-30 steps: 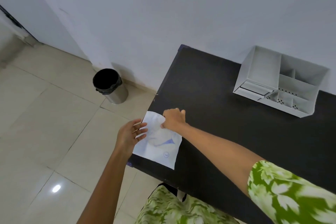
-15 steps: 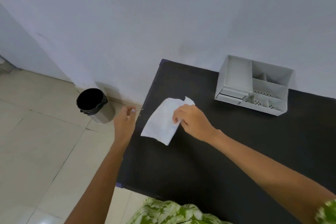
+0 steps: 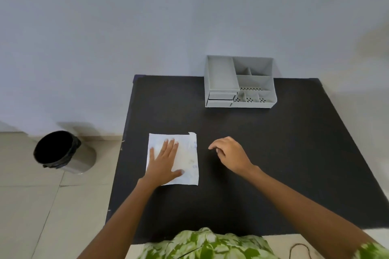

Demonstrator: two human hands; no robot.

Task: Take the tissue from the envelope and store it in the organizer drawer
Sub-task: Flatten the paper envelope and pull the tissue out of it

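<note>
Nearest the viewer, a green-and-white patterned garment (image 3: 202,244) fills the bottom edge, with both bare forearms reaching forward over the near edge of the black table (image 3: 273,164). A thin dark cord (image 3: 299,248) loops on the pale surface at lower right, off the table.

Left hand (image 3: 163,164): laid flat, palm down, fingers spread slightly, pressing on the white envelope (image 3: 189,157); it grasps nothing. The envelope lies flat on the table's left half, its left edge near but inside the table's left edge, its flap end toward the wall. No tissue can be made out outside the envelope; whether one lies inside cannot be told.

Right hand (image 3: 228,154): just beside the envelope's right edge and apart from it, fingers loosely curled downward, empty. Whether its fingertips touch the table cannot be told.

Open room: bare black surface lies to the right of the hands and between the hands and the far side.

Farther on, the grey organizer (image 3: 240,82) stands at the table's far edge against the white wall (image 3: 189,17). Its open compartments hold nothing visible; some have perforated floors. Two small drawers (image 3: 221,99) at its lower left front appear closed.

On the tiled floor (image 3: 31,206) to the left, well apart from the table, stands a round bin (image 3: 63,152) lined with a black bag.
</note>
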